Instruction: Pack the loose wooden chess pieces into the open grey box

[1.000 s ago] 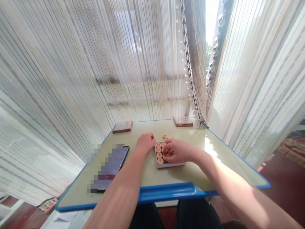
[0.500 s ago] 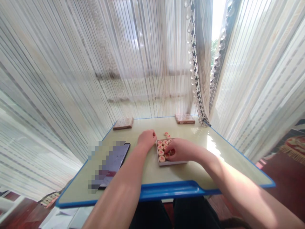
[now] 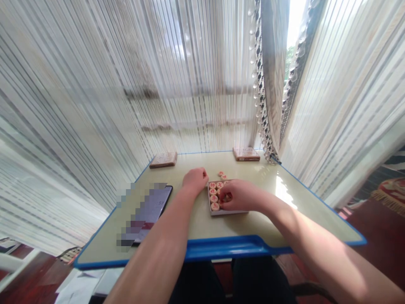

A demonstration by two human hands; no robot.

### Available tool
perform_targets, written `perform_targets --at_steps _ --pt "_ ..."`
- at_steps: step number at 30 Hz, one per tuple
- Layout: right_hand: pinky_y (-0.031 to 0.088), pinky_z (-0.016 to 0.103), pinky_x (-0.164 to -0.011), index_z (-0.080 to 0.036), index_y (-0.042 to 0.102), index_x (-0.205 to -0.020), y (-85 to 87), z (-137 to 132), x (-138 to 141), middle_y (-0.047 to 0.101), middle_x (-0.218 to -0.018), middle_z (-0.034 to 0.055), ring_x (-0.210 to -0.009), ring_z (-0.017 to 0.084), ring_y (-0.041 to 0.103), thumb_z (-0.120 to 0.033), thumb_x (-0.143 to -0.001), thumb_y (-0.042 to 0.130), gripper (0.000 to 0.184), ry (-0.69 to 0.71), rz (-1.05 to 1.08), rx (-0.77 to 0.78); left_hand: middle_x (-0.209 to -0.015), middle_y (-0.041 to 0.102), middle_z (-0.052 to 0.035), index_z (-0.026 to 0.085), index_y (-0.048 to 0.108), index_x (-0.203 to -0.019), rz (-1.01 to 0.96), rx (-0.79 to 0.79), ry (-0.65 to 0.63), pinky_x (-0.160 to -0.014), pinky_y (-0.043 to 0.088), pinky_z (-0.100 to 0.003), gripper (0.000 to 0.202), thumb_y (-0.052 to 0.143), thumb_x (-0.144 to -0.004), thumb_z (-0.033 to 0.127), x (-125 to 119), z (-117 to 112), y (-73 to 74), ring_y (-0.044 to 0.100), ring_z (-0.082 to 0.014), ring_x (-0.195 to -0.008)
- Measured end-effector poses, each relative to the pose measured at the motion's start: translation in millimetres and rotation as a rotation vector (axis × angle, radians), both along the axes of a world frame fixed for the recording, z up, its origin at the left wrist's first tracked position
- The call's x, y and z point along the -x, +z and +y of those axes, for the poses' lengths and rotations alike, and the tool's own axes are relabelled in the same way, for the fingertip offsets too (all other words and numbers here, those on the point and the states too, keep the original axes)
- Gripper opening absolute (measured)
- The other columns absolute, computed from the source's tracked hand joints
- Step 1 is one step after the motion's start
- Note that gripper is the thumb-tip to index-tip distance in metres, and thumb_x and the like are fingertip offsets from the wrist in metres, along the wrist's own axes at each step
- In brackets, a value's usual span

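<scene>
A shallow white tray (image 3: 211, 210) lies mid-table, filled with round wooden chess pieces (image 3: 213, 191) marked in red. My right hand (image 3: 238, 195) rests over the tray's right half, its fingers curled and pinched down on a piece in the tray. My left hand (image 3: 195, 180) sits just left of the tray's far corner, its fingers curled under; what they hold is hidden. Two loose pieces (image 3: 222, 175) lie on the table just beyond the tray.
The table (image 3: 253, 228) is pale green with a raised blue rim. A dark phone (image 3: 152, 209) lies at the left. Two flat wooden boxes sit at the far edge, one left (image 3: 163, 159), one right (image 3: 246, 153). Sheer curtains (image 3: 126, 84) surround the table.
The view has shifted slightly, with the table a little higher in frame. My right hand's fingers have worked further down into the tray's pieces. My left hand has stayed beside the tray.
</scene>
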State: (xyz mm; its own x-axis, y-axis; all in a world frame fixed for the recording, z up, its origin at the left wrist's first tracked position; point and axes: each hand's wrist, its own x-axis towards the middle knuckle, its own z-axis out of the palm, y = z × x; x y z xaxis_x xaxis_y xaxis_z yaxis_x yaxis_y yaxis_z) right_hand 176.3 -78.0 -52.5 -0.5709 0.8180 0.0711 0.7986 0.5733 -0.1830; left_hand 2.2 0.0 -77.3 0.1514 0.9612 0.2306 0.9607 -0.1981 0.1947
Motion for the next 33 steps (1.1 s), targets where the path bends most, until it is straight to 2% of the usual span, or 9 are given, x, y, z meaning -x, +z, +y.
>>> perform_targets --at_steps 4,10,13,33 --pt "0.027 0.024 -0.049 -0.021 0.066 -0.067 -0.1 -0.3 0.5 0.062 -0.061 0.0010 -0.052 0.011 0.046 -0.037 -0.070 0.055 0.019 -0.024 -0.006 0.014 -0.090 0.068 -0.0049 0.022 0.065 -0.085 0.003 0.002 -0.003 -0.075 0.045 -0.028 0.020 0.050 -0.076 0.032 0.3 0.0 0.0 0.061 -0.0197 -0.086" --pt "0.027 0.024 -0.050 -0.025 0.070 -0.075 -3.0 0.2 2.3 0.067 -0.069 0.0018 -0.059 0.014 0.053 -0.031 -0.069 0.056 0.017 -0.055 -0.015 -0.038 -0.090 0.068 -0.0051 0.022 0.065 -0.085 0.001 0.004 0.004 -0.074 0.046 -0.028 0.020 0.050 -0.076 0.032 0.2 0.7 -0.2 0.061 -0.0198 -0.085" --pt "0.026 0.025 -0.049 -0.026 0.069 -0.074 -3.5 -0.5 3.4 0.067 -0.069 0.0017 -0.061 0.015 0.056 -0.029 -0.070 0.055 0.015 -0.054 -0.035 -0.066 -0.091 0.068 -0.0050 0.021 0.065 -0.086 -0.005 0.010 0.002 -0.075 0.046 -0.027 0.020 0.051 -0.076 0.033 0.2 0.6 0.1 0.061 -0.0196 -0.086" --pt "0.029 0.025 -0.052 -0.025 0.068 -0.075 -5.5 1.2 3.4 0.068 -0.074 0.0027 -0.066 0.018 0.058 -0.031 -0.072 0.051 0.018 -0.075 -0.085 -0.106 -0.091 0.068 -0.0052 0.021 0.065 -0.085 -0.004 0.003 0.003 -0.076 0.046 -0.028 0.019 0.052 -0.076 0.032 -0.8 -0.6 1.3 0.061 -0.0199 -0.086"
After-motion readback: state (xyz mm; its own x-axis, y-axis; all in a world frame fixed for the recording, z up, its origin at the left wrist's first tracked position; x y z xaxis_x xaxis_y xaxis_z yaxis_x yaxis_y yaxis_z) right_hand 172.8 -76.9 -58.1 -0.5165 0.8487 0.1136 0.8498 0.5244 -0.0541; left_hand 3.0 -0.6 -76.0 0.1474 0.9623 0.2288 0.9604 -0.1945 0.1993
